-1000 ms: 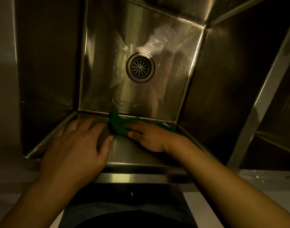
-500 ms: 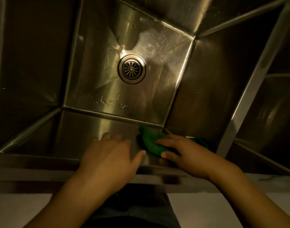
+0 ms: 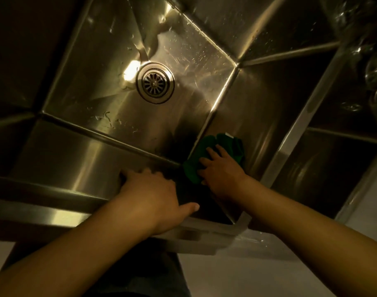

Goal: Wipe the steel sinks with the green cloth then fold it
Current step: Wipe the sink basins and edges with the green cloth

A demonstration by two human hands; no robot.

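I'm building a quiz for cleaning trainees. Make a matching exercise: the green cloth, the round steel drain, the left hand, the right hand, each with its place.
1 green cloth
2 round steel drain
3 left hand
4 right hand

A middle of the steel sink floor
B on the sink's near wall
C pressing the cloth
D near right sink corner

Pairs: 1-D, 2-A, 3-B, 4-C

Dark green cloth [image 3: 217,155], silvery steel sink [image 3: 97,159], perhaps white countertop [image 3: 236,273]
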